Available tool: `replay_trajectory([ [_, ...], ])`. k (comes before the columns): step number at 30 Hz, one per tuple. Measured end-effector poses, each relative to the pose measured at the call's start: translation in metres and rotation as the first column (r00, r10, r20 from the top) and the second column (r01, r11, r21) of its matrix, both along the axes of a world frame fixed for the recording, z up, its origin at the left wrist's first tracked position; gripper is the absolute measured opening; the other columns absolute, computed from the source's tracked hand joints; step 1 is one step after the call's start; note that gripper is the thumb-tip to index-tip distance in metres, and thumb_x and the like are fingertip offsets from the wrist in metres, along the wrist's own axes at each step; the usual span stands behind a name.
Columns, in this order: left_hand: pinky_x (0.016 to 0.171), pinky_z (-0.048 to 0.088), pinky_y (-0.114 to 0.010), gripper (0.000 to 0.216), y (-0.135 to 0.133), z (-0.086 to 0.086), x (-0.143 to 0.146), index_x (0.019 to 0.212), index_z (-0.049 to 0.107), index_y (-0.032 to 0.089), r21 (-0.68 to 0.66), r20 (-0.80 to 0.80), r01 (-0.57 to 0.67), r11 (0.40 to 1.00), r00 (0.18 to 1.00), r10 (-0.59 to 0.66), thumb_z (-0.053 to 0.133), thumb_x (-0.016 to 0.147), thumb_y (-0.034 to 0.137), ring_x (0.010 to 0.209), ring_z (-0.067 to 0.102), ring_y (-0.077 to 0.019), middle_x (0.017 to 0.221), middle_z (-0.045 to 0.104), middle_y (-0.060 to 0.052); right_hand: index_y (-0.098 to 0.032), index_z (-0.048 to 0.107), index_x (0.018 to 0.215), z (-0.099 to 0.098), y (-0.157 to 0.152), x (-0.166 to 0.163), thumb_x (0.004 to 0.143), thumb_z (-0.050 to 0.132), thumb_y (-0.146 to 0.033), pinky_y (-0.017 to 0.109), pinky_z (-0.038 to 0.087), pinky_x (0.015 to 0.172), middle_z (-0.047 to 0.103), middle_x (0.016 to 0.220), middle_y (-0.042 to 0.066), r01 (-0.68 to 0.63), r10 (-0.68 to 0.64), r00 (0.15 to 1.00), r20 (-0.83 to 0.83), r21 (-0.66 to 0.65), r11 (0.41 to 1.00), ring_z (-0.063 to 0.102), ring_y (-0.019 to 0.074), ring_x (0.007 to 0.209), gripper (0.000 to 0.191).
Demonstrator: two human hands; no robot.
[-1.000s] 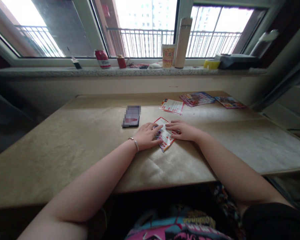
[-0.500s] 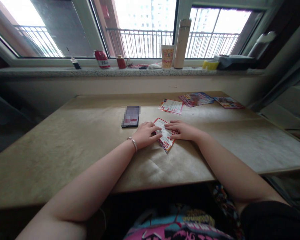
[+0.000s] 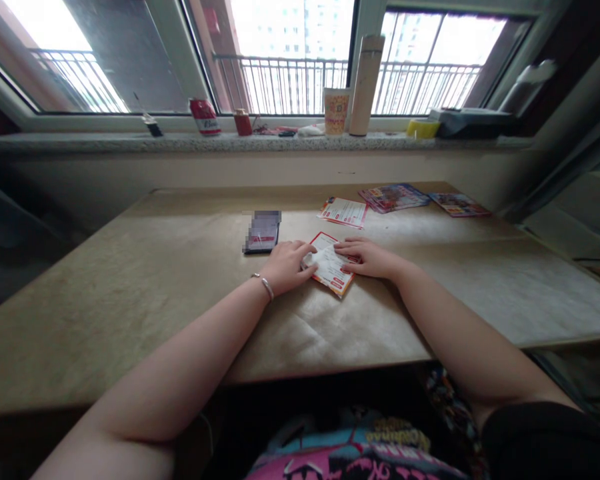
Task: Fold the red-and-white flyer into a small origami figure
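There it went: the left hand [image 3: 287, 268], at the centre of the frame, had slid slightly toward the left, and its fingers were bent over the left edge of a white, red-bordered paper card [image 3: 333, 263], thumb and forefinger a little apart; whether they pinched it I could not tell. The right hand [image 3: 375, 259], just right of centre, lay flat with its fingers loosely stretched on the card's right side, pressing rather than gripping. The purple print lately visible along the card's lower left had gone from sight, and more white face showed between the hands, which suggested the card was being turned or unfolded while the right hand steadied it. Count them outward: two hands, one silver metal bracelet [image 3: 265, 287], one card between them, one dark rectangular phone [image 3: 263, 233] left of centre. Above came one group of white, red-edged cards [image 3: 345, 211], number unclear, then two colourful printed groups, a blue-purple one [image 3: 395, 197] and a smaller one [image 3: 460, 205], at the upper right. Along the top: one red metal can [image 3: 205, 118], one patterned paper cup [image 3: 337, 112], one tall beige cylinder [image 3: 366, 87].
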State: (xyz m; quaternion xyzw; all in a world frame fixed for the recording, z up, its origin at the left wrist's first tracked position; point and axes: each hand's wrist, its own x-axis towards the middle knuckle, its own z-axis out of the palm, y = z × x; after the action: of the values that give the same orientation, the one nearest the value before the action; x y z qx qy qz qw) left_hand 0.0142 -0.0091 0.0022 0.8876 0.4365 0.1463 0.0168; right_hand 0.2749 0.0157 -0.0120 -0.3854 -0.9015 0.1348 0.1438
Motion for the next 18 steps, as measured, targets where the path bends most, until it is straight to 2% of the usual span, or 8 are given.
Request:
replay_trajectory([
  [4, 0.104, 0.036, -0.043, 0.049, -0.002, -0.002, 0.001, 0.135, 0.049, 0.023, -0.008, -0.068, 0.029, 1.000, 0.997, -0.030, 0.048, 0.089, 0.043, 0.118, 0.050, -0.0269, 0.132, 0.054, -0.008, -0.019, 0.060, 0.128, -0.001, 0.001, 0.001, 0.081, 0.064, -0.037, 0.048, 0.033, 0.112, 0.054, 0.138, 0.009, 0.012, -0.012, 1.000, -0.007, 0.009, 1.000, 0.044, 0.0305, 0.132, 0.051],
  [7, 0.105, 0.035, -0.043, 0.049, -0.003, -0.004, 0.002, 0.140, 0.044, 0.027, -0.007, -0.113, 0.047, 0.999, 0.992, -0.047, 0.043, 0.093, 0.040, 0.120, 0.048, -0.0254, 0.137, 0.052, -0.007, -0.018, 0.059, 0.130, 0.000, -0.001, 0.001, 0.080, 0.065, -0.040, 0.047, 0.033, 0.111, 0.053, 0.139, 0.010, 0.019, -0.019, 1.000, 0.001, -0.003, 1.000, 0.042, 0.0308, 0.133, 0.055],
  [11, 0.108, 0.031, -0.049, 0.040, -0.002, -0.006, 0.002, 0.133, 0.052, 0.031, 0.046, -0.196, 0.026, 0.999, 0.980, -0.017, 0.041, 0.095, 0.035, 0.122, 0.048, -0.0267, 0.138, 0.052, -0.005, -0.019, 0.056, 0.133, 0.001, -0.004, -0.001, 0.074, 0.069, -0.048, 0.049, 0.031, 0.113, 0.050, 0.142, 0.010, 0.051, -0.051, 0.999, 0.018, 0.002, 0.999, 0.039, 0.0331, 0.135, 0.067],
  [14, 0.112, 0.025, -0.052, 0.036, -0.003, -0.005, 0.003, 0.127, 0.058, 0.029, 0.103, -0.212, 0.011, 0.995, 0.977, 0.012, 0.041, 0.095, 0.032, 0.130, 0.041, -0.0282, 0.137, 0.054, -0.004, -0.017, 0.053, 0.136, -0.001, -0.007, -0.008, 0.074, 0.067, -0.053, 0.051, 0.029, 0.113, 0.047, 0.144, 0.011, 0.079, -0.081, 0.995, 0.050, 0.042, 0.996, 0.037, 0.0355, 0.136, 0.074],
  [18, 0.117, 0.015, -0.049, 0.039, -0.007, -0.002, 0.008, 0.128, 0.056, 0.023, 0.060, -0.199, 0.110, 0.992, 0.975, -0.096, 0.041, 0.095, 0.037, 0.133, 0.039, -0.0251, 0.136, 0.055, -0.005, -0.015, 0.046, 0.141, -0.003, -0.012, -0.019, 0.077, 0.061, -0.058, 0.052, 0.026, 0.114, 0.040, 0.148, 0.013, 0.114, -0.122, 0.986, 0.111, 0.073, 0.991, 0.032, 0.0365, 0.138, 0.079],
])
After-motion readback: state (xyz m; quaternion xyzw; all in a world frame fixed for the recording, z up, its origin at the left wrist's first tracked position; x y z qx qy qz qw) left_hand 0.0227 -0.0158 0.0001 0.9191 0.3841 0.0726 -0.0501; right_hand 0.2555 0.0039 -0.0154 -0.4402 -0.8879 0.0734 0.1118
